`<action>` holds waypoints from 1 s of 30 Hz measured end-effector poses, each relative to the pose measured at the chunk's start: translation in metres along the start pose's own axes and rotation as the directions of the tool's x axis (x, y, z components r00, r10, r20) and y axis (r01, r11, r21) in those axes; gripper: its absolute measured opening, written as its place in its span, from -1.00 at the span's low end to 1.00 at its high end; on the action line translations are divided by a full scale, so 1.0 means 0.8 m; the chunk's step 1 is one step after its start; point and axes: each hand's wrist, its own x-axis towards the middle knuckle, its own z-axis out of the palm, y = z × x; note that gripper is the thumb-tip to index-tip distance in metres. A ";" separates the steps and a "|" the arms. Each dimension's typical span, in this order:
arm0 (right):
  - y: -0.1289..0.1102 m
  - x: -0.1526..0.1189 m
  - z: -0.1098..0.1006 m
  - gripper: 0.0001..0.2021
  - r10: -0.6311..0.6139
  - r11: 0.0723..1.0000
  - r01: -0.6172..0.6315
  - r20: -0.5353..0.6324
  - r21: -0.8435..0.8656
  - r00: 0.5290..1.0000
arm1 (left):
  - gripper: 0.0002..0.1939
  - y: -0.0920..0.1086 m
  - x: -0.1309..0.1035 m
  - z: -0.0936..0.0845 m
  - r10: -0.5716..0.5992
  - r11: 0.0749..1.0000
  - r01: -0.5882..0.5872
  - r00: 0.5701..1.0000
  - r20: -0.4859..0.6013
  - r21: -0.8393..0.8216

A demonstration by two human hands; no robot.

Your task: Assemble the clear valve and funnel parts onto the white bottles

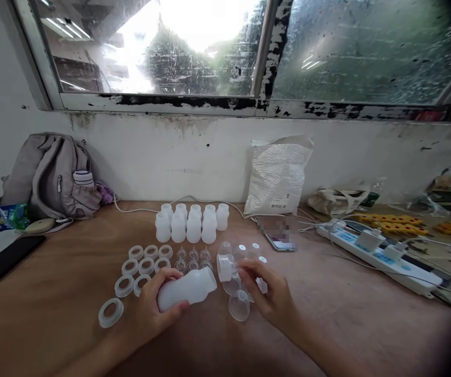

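My left hand [158,303] is wrapped round a frosted white bottle [186,290], tilted with its open mouth toward the right. My right hand [266,288] pinches a clear nipple with a screw ring [225,268] around it, a little right of the bottle's mouth and apart from it. Beneath and beside this hand lie several clear dome caps [239,305] and small white discs [262,259]. Left of the bottle are rows of translucent rings [111,313]. Clear nipples [194,254] stand in rows behind the bottle, and several upright white bottles [178,228] are grouped farther back.
A grey backpack [52,175] and a black phone [7,261] are at the left. Toward the back stand a white padded bag [278,178] and another phone [280,240]. A power strip [382,259] with cables runs along the right, with yellow items [392,225] behind it.
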 end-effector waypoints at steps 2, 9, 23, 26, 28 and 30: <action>-0.001 -0.006 0.000 -0.87 -0.080 0.996 0.081 0.042 -0.038 0.996 | -0.70 0.003 -0.001 0.001 -0.017 1.000 0.018 1.000 0.025 -0.026; 0.005 -0.021 0.006 -0.85 -0.115 0.989 0.125 0.120 -0.084 0.986 | -0.74 0.010 -0.002 0.002 0.009 1.000 -0.006 0.993 0.118 -0.024; 0.002 -0.022 0.005 -0.87 -0.072 0.996 0.079 0.141 -0.046 0.987 | -0.74 0.009 -0.003 0.001 0.024 0.999 -0.019 0.993 0.116 -0.037; 0.001 -0.022 0.004 -0.87 -0.068 0.996 0.076 0.161 -0.041 0.985 | -0.74 0.010 -0.002 0.001 0.028 0.999 -0.024 0.994 0.107 -0.037; 0.001 -0.023 0.003 -0.88 -0.056 0.997 0.064 0.169 -0.040 0.984 | -0.74 0.010 -0.001 0.001 0.024 0.999 -0.020 0.993 0.113 -0.035; 0.000 -0.023 0.002 -0.89 -0.044 0.998 0.051 0.177 -0.033 0.983 | -0.74 0.010 -0.001 0.001 0.021 0.999 -0.017 0.993 0.113 -0.035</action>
